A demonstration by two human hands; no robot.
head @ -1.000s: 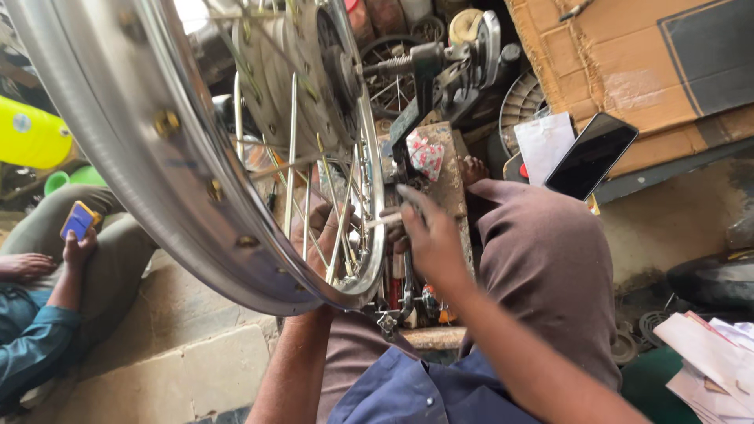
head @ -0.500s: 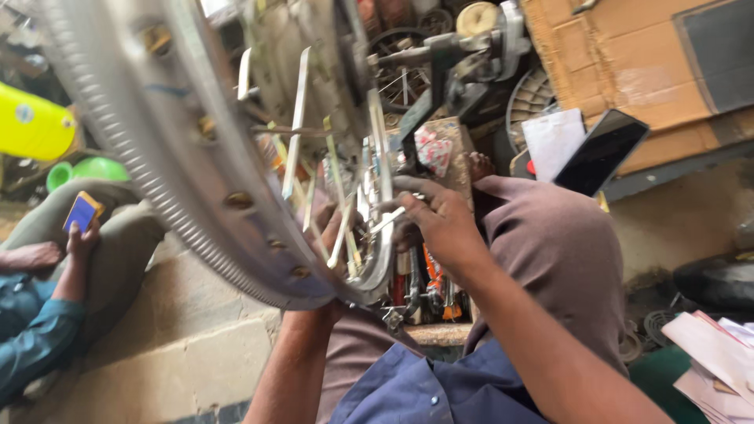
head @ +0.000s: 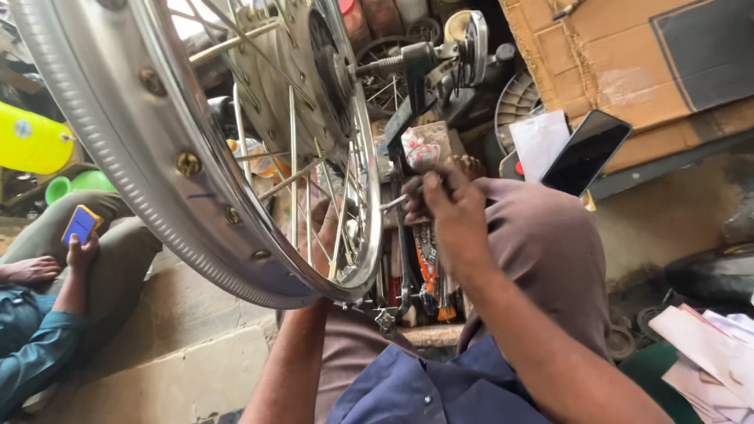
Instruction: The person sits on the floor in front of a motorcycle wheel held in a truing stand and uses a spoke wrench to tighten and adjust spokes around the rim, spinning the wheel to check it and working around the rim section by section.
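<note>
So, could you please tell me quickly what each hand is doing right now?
Left hand: behind the spokes of the shiny spoked metal wheel; grip cannot be told.
Right hand: closed on a thin silver metal tool.

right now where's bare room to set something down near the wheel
Bare concrete ledge below the wheel rim, beside the seated person's knee. Crowded: the tool stand by the right hand, and the papers at far right.

Cluttered workshop, daylight. Cardboard sheet (head: pixel 628 55) leans top right above concrete floor (head: pixel 660 212). Yellow container (head: pixel 31 141) at left edge. Papers (head: pixel 707 338) piled bottom right. Stone step (head: pixel 196 369) lower left.
</note>
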